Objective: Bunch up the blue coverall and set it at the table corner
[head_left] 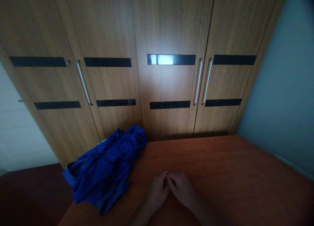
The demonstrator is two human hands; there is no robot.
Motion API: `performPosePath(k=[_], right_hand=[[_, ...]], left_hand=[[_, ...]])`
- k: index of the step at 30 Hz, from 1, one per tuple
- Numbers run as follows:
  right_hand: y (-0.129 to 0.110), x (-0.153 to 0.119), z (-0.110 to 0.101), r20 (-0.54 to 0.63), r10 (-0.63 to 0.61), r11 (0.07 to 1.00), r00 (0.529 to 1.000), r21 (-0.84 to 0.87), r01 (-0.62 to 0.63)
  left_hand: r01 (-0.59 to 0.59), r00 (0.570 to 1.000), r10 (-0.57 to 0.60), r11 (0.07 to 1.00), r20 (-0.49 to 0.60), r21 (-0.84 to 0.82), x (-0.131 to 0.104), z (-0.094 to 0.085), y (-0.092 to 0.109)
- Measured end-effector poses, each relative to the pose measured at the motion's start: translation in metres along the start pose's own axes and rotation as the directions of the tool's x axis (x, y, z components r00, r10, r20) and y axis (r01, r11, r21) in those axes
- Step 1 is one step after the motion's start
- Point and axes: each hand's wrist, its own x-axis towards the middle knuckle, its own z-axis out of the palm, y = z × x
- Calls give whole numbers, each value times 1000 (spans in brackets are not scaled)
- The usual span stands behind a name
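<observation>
My left hand point(157, 191) and my right hand point(183, 188) rest on a reddish-brown wooden table point(233, 180), near its front edge. Their curled fingertips touch each other and hold nothing. A crumpled blue garment point(105, 168) lies on the table's left corner, just left of my left hand, with part of it hanging over the edge.
A wooden wardrobe point(169, 85) with several doors, black stripes and long metal handles point(198, 82) stands right behind the table. A grey-blue wall point(289, 98) runs along the right. Dark floor point(29, 193) shows at the lower left.
</observation>
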Motion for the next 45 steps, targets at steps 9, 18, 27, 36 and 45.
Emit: performPosePath(k=[9, 18, 27, 36, 45], right_hand=[[0, 1, 1, -2, 5, 1000, 1000, -17, -5], [-2, 0, -2, 5, -10, 1000, 1000, -4, 10], [0, 0, 0, 6, -4, 1000, 1000, -2, 4], [0, 0, 1, -4, 1, 1000, 1000, -6, -1], [-1, 0, 0, 4, 14, 1000, 1000, 17, -14]], left_hand=[[-1, 1000, 1, 1000, -1, -9, 0, 0, 0], [-10, 1000, 10, 1000, -3, -7, 0, 0, -2], [-2, 1000, 2, 1000, 0, -8, 0, 0, -2], [1, 1000, -1, 1000, 2, -18, 0, 2, -4], [-2, 1000, 2, 1000, -7, -14, -1, 2, -5]])
